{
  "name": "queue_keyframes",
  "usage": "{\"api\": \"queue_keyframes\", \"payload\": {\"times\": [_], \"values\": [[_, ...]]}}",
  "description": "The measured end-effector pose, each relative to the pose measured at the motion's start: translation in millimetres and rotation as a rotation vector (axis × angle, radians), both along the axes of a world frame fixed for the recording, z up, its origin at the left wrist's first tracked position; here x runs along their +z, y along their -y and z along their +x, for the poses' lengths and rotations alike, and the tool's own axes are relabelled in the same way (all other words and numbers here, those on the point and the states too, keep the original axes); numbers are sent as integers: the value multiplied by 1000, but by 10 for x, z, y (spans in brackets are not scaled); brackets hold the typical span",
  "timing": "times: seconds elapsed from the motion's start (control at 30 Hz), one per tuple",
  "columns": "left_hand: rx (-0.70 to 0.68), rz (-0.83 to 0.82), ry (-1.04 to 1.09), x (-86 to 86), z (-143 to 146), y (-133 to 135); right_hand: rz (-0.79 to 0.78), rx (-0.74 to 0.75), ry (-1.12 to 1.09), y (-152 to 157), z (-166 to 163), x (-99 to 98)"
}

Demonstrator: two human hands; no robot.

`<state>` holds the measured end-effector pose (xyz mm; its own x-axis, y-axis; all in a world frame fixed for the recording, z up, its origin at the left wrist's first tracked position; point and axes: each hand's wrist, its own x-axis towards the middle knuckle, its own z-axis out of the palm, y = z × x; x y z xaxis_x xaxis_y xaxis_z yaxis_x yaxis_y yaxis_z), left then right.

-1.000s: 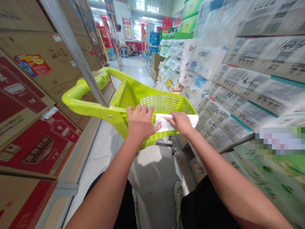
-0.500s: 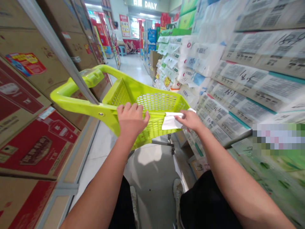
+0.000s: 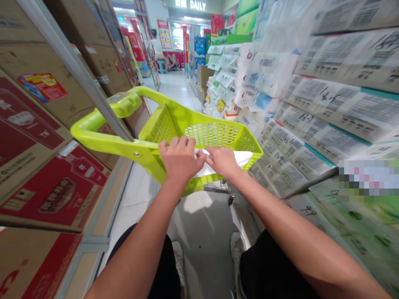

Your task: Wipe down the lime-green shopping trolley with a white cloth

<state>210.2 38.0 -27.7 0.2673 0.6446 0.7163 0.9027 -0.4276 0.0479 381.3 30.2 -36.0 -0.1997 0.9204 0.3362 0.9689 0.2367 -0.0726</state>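
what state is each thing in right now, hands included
left hand: curled over the near rim of the cart
right hand: holding the white wipe at the rim
white wipe: draped over the rim, partly hidden by the hands
cart: upright
cardboard boxes: stacked, closed
wrapped packs: stacked, handwritten prices on some
"DAILY" sign: lit

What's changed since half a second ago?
The right hand slid back along the cart rim toward the left hand, carrying the white cloth with it; they're now side by side. Nothing was visibly let go. The left hand's grip stayed on the rim.
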Motion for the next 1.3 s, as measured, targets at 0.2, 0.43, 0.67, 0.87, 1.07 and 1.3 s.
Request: {"api": "queue_keyframes", "payload": {"times": [0.2,0.43,0.67,0.87,1.07,1.3], "values": [[5,-6,51,7,46,55,-22,53,20,3,-76,75],[24,-3,61,-8,-106,-99,-135,-130,97,-54,878,-61],[107,-35,165,42,37,-93,-82,-108,119,-32,812,-98],[64,-45,96,74,224,111,49,75,44,-62,-105,-23],[0,-52,17,73,155,130,35,64,47,-48,85,-17],[82,-43,55,39,-63,-114,-86,-152,107,-17,1017,-133]]}}
